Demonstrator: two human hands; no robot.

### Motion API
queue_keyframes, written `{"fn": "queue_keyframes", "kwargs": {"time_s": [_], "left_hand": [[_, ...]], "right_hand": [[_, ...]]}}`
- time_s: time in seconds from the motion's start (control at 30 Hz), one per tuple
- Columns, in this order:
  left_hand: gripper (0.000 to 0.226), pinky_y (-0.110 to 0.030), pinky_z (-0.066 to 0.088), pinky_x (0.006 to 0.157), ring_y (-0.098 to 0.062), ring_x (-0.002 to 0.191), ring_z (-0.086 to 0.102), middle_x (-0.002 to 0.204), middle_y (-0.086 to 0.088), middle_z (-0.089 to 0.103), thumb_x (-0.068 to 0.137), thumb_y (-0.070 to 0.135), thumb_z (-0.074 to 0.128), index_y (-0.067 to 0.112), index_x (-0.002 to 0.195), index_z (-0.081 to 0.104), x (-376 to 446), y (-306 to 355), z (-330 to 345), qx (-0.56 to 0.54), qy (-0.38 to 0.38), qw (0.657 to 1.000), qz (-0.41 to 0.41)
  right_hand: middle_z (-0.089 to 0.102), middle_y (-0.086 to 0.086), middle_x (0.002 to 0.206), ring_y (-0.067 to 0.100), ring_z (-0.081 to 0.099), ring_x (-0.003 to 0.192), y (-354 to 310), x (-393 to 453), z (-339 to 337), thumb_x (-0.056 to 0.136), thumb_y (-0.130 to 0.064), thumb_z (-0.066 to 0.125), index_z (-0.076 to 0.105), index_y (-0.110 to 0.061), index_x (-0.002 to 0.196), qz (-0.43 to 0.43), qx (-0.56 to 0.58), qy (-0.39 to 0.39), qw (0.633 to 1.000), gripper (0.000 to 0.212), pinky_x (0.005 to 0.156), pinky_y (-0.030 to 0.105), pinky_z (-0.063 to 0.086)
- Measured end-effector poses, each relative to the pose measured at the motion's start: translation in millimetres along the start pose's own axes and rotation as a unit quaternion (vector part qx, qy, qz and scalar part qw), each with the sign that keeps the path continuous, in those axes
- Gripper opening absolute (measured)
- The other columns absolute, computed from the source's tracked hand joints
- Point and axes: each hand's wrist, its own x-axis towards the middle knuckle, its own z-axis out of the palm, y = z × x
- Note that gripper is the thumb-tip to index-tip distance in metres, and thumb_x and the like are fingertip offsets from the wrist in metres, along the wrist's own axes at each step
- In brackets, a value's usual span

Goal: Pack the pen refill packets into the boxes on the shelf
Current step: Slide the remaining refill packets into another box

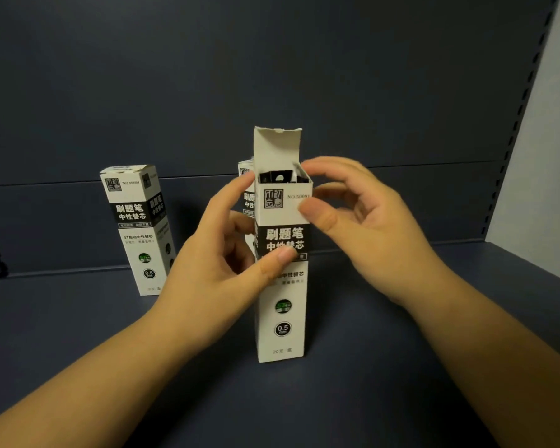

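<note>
A tall white and black refill box (282, 318) stands upright on the dark shelf (369, 399), its top flap (277, 147) raised. Dark refill packets (280, 177) show inside its open mouth. My left hand (227, 253) grips the box from the left, thumb across its front and fingers behind. My right hand (362, 218) is at the box's upper right corner, the thumb on the front face and the fingers curled over the rim. I cannot tell whether those fingers pinch a packet.
A closed box of the same kind (139, 231) stands at the left rear. Another box (248, 189) is mostly hidden behind the held one. The shelf's back panel (272, 76) rises behind, and a slotted upright (511, 140) runs along the right.
</note>
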Motion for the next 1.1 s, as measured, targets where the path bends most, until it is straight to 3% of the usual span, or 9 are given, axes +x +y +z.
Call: {"fn": "queue_keyframes", "kwargs": {"time_s": [0.27, 0.47, 0.63, 0.83, 1.03, 1.1], "left_hand": [[0.062, -0.057, 0.058, 0.083, -0.043, 0.099, 0.064, 0.124, 0.008, 0.064, 0.085, 0.041, 0.065, 0.053, 0.141, 0.041, 4, 3, -10, -0.035, -0.036, 0.998, 0.046], [0.039, -0.049, 0.055, 0.096, -0.035, 0.11, 0.062, 0.122, -0.005, 0.064, 0.094, 0.038, 0.055, 0.035, 0.133, 0.055, 9, 1, -13, -0.078, -0.047, 0.994, 0.056], [0.041, -0.041, 0.048, 0.102, -0.026, 0.124, 0.06, 0.131, -0.011, 0.061, 0.097, 0.042, 0.048, 0.026, 0.132, 0.06, 13, 3, -12, -0.09, -0.025, 0.995, 0.039], [0.019, -0.036, 0.051, 0.089, -0.021, 0.101, 0.064, 0.108, -0.004, 0.07, 0.088, 0.038, 0.061, 0.028, 0.098, 0.074, 17, 18, -7, -0.171, 0.046, 0.984, 0.035], [0.012, -0.025, 0.055, 0.076, -0.011, 0.085, 0.07, 0.089, 0.004, 0.075, 0.089, 0.028, 0.067, 0.031, 0.08, 0.074, 15, 30, 1, -0.153, 0.11, 0.981, 0.045], [0.011, -0.026, 0.056, 0.076, -0.012, 0.086, 0.07, 0.09, 0.004, 0.076, 0.091, 0.028, 0.067, 0.031, 0.082, 0.074, 14, 32, 1, -0.137, 0.115, 0.982, 0.056]], "right_hand": [[0.067, -0.006, 0.123, 0.012, 0.066, 0.117, -5, -2, 6, 0.089, -0.03, 0.062, 0.058, -0.028, 0.126, 0.036, 0.086, -0.067, 0.993, 0.037, 0.085, 0.027, 0.058], [0.063, -0.006, 0.127, 0.024, 0.064, 0.119, -3, 2, 11, 0.094, -0.022, 0.065, 0.061, -0.021, 0.115, -0.027, 0.07, -0.061, 0.995, 0.021, 0.093, 0.047, 0.057], [0.069, 0.006, 0.121, 0.019, 0.069, 0.111, -9, 6, 17, 0.092, -0.015, 0.067, 0.066, -0.011, 0.103, -0.078, 0.112, 0.017, 0.99, 0.011, 0.089, 0.029, 0.055], [0.074, 0.004, 0.108, 0.018, 0.072, 0.103, -15, 6, 22, 0.086, -0.018, 0.068, 0.057, -0.011, 0.094, -0.062, 0.165, 0.04, 0.984, 0.015, 0.085, 0.028, 0.056], [0.074, -0.003, 0.109, 0.015, 0.069, 0.109, -18, 5, 23, 0.092, -0.017, 0.068, 0.063, -0.024, 0.109, -0.069, 0.128, 0.037, 0.989, 0.019, 0.092, 0.032, 0.055], [0.074, -0.004, 0.107, 0.013, 0.069, 0.107, -20, 5, 24, 0.09, -0.022, 0.066, 0.065, -0.024, 0.109, -0.066, 0.137, 0.041, 0.987, 0.018, 0.09, 0.028, 0.055]]}}
